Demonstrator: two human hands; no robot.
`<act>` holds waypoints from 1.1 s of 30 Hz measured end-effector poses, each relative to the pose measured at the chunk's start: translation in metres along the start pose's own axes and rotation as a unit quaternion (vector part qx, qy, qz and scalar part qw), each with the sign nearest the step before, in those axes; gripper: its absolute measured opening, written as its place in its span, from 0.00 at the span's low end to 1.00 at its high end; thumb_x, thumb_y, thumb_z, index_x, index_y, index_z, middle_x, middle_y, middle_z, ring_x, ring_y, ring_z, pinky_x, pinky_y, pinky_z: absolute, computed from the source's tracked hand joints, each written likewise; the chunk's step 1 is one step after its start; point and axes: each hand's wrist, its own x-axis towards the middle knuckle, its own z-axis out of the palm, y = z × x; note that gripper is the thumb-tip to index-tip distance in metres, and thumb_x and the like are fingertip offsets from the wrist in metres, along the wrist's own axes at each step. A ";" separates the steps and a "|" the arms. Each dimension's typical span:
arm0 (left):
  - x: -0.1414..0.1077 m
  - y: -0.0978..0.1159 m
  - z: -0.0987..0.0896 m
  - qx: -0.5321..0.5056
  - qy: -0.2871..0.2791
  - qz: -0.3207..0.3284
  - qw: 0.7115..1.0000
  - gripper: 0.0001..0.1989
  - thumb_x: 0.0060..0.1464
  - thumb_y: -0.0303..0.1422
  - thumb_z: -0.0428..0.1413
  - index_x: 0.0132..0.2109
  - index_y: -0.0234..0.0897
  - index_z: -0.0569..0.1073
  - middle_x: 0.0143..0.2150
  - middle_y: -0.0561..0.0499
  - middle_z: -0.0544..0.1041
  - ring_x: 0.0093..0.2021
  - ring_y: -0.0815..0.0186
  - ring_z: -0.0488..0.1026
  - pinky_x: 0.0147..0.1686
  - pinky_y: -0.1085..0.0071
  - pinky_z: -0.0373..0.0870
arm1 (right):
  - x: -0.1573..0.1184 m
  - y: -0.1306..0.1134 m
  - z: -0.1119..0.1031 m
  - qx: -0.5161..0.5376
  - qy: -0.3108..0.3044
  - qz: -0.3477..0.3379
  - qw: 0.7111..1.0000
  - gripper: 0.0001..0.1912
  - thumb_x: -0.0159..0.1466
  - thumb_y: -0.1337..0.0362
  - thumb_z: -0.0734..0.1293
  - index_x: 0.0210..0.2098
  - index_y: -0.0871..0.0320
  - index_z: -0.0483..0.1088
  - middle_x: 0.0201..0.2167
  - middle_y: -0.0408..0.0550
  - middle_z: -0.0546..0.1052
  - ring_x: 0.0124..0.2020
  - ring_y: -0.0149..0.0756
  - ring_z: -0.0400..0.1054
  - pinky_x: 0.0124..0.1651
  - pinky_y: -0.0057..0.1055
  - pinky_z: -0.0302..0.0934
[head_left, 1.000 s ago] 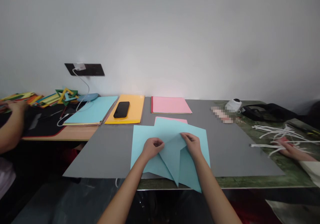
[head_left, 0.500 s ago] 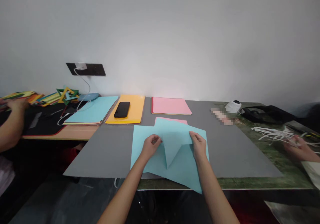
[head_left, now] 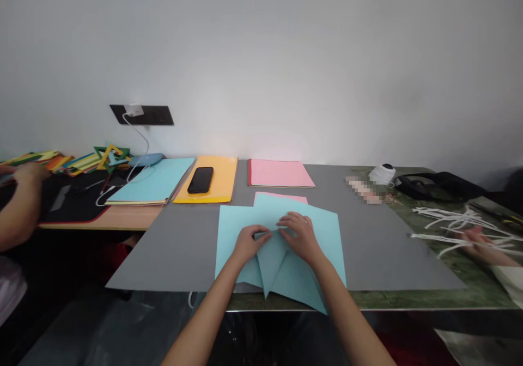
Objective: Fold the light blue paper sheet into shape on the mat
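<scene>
Light blue paper (head_left: 318, 224) lies in front of me, partly folded, with a pointed flap (head_left: 269, 272) hanging toward the front edge. My left hand (head_left: 248, 243) is closed, pinching the paper at the upper left of the flap between thumb and fingers. Close beside it, my right hand (head_left: 301, 236) has bent fingers, its thumb and fingertips pressed on the folded edge. A pink sheet (head_left: 281, 196) peeks out behind the blue paper. The blue paper reaches over the table's front edge.
A grey board (head_left: 376, 251) covers the table. Behind are pink paper (head_left: 281, 174), yellow paper (head_left: 223, 178) with a phone (head_left: 200, 180), and a blue stack (head_left: 153, 181). At right, another person's hand (head_left: 484, 246) handles white cords (head_left: 445, 219); another person's arm (head_left: 24, 202) is at left.
My right hand has moved left from the paper's right side to the fold beside my left hand. The flap's tip now points lower and farther left. The person at right has shifted white cords leftward.
</scene>
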 end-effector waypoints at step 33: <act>-0.001 0.010 -0.023 -0.349 -0.013 -0.212 0.913 0.31 0.44 0.56 0.42 0.28 0.32 0.74 0.28 0.45 0.76 0.29 0.61 0.72 0.30 0.67 0.66 | 0.001 0.006 0.006 0.458 0.012 0.296 0.838 0.13 0.47 0.55 0.68 0.27 0.57 0.69 0.20 0.41 0.68 0.20 0.27 0.58 0.22 0.24 0.50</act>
